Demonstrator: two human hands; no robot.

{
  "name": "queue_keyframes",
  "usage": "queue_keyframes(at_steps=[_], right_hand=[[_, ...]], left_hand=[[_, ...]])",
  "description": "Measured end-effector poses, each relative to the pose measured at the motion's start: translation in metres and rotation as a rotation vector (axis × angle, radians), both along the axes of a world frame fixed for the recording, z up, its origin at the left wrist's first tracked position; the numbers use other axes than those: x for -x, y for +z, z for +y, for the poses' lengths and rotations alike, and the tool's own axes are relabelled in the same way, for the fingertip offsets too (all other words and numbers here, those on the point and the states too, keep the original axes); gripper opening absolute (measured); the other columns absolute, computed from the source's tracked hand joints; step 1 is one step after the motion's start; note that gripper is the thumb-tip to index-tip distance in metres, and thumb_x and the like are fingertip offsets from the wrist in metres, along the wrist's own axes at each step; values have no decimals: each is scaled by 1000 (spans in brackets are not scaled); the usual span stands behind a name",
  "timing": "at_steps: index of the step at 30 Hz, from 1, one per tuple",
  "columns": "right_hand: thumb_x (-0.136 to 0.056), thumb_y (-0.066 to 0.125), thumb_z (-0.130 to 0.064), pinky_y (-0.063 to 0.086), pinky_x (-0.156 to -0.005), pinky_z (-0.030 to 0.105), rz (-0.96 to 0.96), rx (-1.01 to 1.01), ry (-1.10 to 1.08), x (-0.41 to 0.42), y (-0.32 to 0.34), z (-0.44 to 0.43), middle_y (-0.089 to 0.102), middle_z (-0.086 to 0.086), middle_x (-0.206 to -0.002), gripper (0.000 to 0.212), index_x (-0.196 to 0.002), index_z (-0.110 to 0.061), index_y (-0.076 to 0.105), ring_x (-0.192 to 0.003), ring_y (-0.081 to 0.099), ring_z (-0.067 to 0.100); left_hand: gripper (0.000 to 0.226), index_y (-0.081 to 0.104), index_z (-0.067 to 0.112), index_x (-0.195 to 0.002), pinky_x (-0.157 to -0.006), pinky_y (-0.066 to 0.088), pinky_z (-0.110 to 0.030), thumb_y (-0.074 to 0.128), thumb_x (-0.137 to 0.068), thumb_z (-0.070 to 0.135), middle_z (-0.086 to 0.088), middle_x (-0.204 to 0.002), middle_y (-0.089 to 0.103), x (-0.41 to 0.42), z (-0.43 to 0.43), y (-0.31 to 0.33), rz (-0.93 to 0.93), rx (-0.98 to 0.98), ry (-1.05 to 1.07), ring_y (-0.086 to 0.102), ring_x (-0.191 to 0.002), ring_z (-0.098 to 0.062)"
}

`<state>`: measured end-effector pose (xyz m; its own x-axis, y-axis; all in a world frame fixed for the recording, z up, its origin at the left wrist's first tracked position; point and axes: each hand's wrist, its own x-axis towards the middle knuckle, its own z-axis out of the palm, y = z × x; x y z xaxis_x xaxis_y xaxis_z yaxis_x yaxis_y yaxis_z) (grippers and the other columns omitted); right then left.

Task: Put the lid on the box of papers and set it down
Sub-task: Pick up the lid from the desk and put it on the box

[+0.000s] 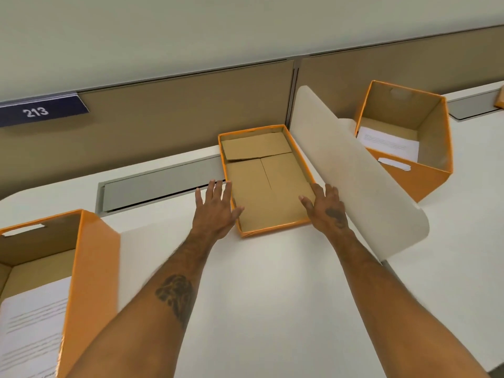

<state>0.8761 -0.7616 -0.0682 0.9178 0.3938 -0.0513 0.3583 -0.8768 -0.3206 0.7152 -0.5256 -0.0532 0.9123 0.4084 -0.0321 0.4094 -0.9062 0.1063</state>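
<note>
An open box (90, 268) with papers (32, 323) sits nearest, at left. Beyond it both hands flank the upturned lid (266, 181) on the desk (272, 296) — left hand (216, 211) and right hand (326, 207), fingers spread. A second box (414, 148) stands farther right — behind a divider (354, 170).

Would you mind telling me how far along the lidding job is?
Nothing is finished yet. Both open hands, left and right, are at the sides of the shallow orange cardboard lid, lying inside-up on the white desk. Left: lift it, flip it onto the orange box of papers, and set the box down.
</note>
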Motion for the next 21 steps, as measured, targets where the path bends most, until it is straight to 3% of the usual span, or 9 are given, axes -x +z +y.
queue_keyframes(at_steps=[6,10,15,21], right_hand=[[-96,32,-59,26,-113,54,48,49,63,-21,-29,12,17,17,-160,68,-150,-17,25,-149,10,35],[-95,34,-60,35,-108,53,102,15,29,-24,-38,17,13,16,-161,70,-151,-19,23,-145,22,36],[-97,43,-48,41,-101,50,111,-77,-64,-22,-33,22,28,15,-154,65,-150,-16,24,-134,36,37],[-97,47,-37,45,-95,47,128,-185,-185,-11,-10,25,42,16,-144,59,-148,-14,27,-126,45,36]], left_hand=[[78,6,17,-155,-119,4,-55,28,-95,62,-14,-164,5,-36,-8,-41,67,98,35,1,-151,-30],[77,7,15,-155,-119,12,-52,33,-96,57,-18,-164,-4,-39,-19,-53,79,164,63,8,-150,-34],[70,10,13,-155,-114,30,-50,44,-99,37,-7,-165,-1,-35,-33,-43,-17,388,127,4,-150,-33],[63,25,4,-150,-118,27,-41,39,-90,-6,-10,-162,21,-18,-35,-27,-117,435,155,14,-149,-30]])
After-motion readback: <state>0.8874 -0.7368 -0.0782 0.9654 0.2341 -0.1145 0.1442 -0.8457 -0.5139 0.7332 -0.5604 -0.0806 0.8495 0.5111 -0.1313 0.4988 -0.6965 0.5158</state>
